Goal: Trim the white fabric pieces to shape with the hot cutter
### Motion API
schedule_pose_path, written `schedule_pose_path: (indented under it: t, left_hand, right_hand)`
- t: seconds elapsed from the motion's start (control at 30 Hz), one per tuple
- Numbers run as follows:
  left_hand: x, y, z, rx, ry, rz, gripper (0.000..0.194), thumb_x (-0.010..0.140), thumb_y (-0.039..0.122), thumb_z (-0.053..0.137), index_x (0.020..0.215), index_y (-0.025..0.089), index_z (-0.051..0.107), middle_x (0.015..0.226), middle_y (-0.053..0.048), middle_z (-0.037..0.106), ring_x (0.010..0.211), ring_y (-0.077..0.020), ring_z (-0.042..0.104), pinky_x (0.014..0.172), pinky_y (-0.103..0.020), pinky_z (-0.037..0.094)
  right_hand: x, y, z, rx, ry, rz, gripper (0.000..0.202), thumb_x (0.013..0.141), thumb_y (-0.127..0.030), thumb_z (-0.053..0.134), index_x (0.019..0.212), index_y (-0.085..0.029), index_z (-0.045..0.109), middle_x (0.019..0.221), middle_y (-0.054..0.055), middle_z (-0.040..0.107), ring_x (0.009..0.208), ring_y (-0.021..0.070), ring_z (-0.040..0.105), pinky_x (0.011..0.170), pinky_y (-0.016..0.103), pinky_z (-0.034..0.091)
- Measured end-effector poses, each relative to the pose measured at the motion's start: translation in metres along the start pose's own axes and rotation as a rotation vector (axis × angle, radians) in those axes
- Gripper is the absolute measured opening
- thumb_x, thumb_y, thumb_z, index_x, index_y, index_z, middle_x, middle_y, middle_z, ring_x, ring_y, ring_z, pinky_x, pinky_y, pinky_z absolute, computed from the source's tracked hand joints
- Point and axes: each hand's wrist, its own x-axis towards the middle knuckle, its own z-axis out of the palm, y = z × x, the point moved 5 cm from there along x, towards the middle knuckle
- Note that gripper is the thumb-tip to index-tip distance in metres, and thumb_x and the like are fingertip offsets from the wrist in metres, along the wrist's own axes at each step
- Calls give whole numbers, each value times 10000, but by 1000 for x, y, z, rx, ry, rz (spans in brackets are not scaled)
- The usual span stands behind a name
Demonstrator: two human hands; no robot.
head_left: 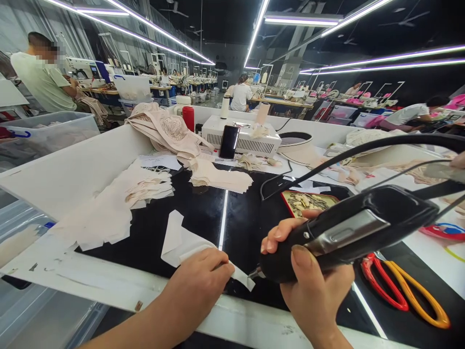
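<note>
My left hand (203, 281) is closed over a white, folded piece of fabric (179, 240) that lies on the black glossy tabletop (250, 218). A narrow strip of that fabric sticks out to the right from under my fingers. In my right hand (316, 286) is a black corded handheld tool (363, 228) with a silver lever along its side. Its small metal tip (256, 273) is at the right end of the strip; whether they touch I cannot tell. Right of this hand lie scissors (403, 291) with one red and one orange handle.
Stacked beige fabric pieces (109, 208) lie on the left, more (218, 175) farther back. Behind stand a phone (229, 142) and a white vented box (241, 133). A shallow tray (308, 199) holds small items. The black cable (348, 150) arches over the right side. Other people work at machines beyond.
</note>
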Motion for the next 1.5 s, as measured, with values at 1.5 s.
schedule_pose_path:
  t: [1.5]
  left_hand:
    - [-19,4,6,156,187,96,243,1020,44,489,1141,158,666,1115,-107,661,957,-228,692,799,-332,640]
  right_hand:
    - [17,16,38,106,-71,25,337,882,-357,822,1135,-264,618,770,-49,672,568,144,639,520,290,578]
